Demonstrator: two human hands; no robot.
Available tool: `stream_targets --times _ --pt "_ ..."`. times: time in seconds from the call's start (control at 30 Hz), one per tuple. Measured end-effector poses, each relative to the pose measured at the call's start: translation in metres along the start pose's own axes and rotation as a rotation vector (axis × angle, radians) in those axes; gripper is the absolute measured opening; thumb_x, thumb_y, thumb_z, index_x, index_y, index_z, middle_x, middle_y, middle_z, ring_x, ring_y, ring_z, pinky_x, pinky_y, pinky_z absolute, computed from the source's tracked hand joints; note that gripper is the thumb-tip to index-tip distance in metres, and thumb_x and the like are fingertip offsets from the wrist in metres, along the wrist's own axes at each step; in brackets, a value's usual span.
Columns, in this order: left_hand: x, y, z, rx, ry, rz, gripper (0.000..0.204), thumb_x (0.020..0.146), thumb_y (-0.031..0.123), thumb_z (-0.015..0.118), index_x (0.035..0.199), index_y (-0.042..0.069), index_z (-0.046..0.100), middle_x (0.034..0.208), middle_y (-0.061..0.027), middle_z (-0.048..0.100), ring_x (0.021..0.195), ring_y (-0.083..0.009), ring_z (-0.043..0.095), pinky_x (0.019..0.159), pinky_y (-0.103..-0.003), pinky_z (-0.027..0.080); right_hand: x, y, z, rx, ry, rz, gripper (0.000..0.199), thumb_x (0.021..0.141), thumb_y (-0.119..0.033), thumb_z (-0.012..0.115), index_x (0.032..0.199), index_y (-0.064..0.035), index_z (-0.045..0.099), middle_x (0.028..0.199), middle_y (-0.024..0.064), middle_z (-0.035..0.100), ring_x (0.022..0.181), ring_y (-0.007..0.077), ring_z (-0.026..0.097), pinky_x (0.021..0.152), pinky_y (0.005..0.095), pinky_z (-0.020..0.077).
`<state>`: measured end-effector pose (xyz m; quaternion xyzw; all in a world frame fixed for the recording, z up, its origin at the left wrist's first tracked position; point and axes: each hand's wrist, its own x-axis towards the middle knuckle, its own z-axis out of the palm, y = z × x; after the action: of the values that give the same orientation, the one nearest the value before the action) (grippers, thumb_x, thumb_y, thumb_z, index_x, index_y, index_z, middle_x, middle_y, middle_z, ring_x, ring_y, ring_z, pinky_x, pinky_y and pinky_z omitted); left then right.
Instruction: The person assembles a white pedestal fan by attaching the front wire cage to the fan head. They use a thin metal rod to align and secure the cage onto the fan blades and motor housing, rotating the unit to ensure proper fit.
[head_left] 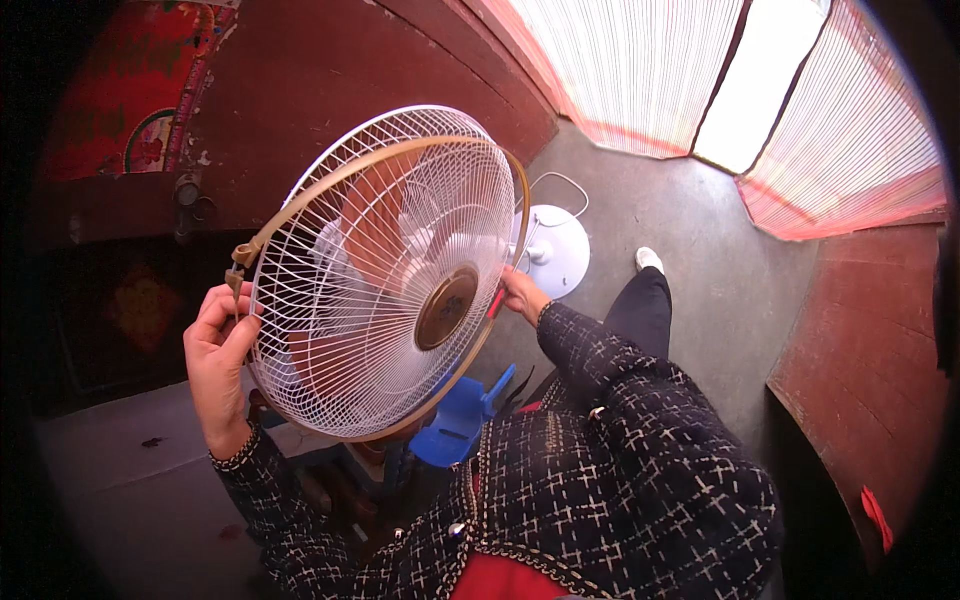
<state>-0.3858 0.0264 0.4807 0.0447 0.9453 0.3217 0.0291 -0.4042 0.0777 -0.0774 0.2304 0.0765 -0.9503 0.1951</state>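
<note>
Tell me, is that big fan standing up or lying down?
Standing: the fan rests its white base flat on the floor, with its wire cage raised above, the left hand and right hand at the cage.

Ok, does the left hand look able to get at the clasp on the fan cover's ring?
Yes, it looks so: the left hand's thumb and fingers are at the clasp's lower end, which juts past the fan cover, with nothing visible in the way.

One head-worn view (wide fisheye) looks down on the fan (448,308) from close above
</note>
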Motion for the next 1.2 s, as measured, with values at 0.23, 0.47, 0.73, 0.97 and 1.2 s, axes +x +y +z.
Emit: stream_targets --times 0.23,0.47,0.73,0.97,1.2 --pt "-0.003 -0.003 0.0 -0.034 0.017 0.001 0.006 0.083 -0.005 0.055 0.084 -0.004 0.061 0.098 0.0001 0.052 0.092 -0.0077 0.051 0.084 -0.022 0.039 -0.016 -0.014 0.012 -0.136 0.111 -0.068 0.016 0.093 -0.008 0.054 0.104 -0.0027 0.065 0.098 0.0078 0.069 0.086 0.02 0.066 0.078 0.0351 0.0535" --pt "-0.004 0.001 -0.003 -0.018 0.015 -0.022 0.004 0.08 -0.009 0.055 0.08 -0.005 0.057 0.094 -0.0011 0.048 0.092 -0.0089 0.049 0.083 -0.021 0.038 -0.022 -0.022 0.006 -0.471 0.074 -0.162 0.02 0.088 -0.001 0.05 0.098 -0.0022 0.067 0.078 0.0003 0.063 0.061 0.0093 0.051 0.055 0.0248 0.0411" --pt "-0.008 0.007 0.002 -0.017 0.024 -0.006 0.003 0.081 -0.008 0.055 0.081 -0.005 0.056 0.092 -0.0015 0.047 0.095 -0.0104 0.048 0.087 -0.023 0.037 -0.035 -0.031 0.024 -0.607 0.178 -0.247 0.013 0.09 -0.01 0.055 0.088 -0.0016 0.065 0.076 -0.0001 0.06 0.066 0.0094 0.052 0.058 0.0275 0.0412" --pt "-0.009 0.003 0.001 -0.04 0.031 -0.038 0.002 0.082 -0.006 0.056 0.083 -0.005 0.057 0.096 -0.0023 0.05 0.095 -0.0111 0.05 0.089 -0.024 0.037 -0.04 -0.029 0.017 -0.526 0.097 -0.263 0.016 0.088 -0.006 0.055 0.091 -0.0013 0.07 0.073 -0.0003 0.063 0.059 0.0088 0.052 0.053 0.0253 0.042" --pt "-0.004 0.011 0.0 -0.052 0.0 -0.006 0.013 0.081 -0.005 0.062 0.094 -0.008 0.062 0.108 -0.001 0.053 0.092 -0.0073 0.059 0.082 -0.021 0.044 -0.015 -0.03 0.0 -0.609 0.111 -0.136 0.017 0.088 -0.009 0.052 0.091 -0.0041 0.068 0.073 0.0017 0.061 0.062 0.0122 0.055 0.053 0.0272 0.0405"
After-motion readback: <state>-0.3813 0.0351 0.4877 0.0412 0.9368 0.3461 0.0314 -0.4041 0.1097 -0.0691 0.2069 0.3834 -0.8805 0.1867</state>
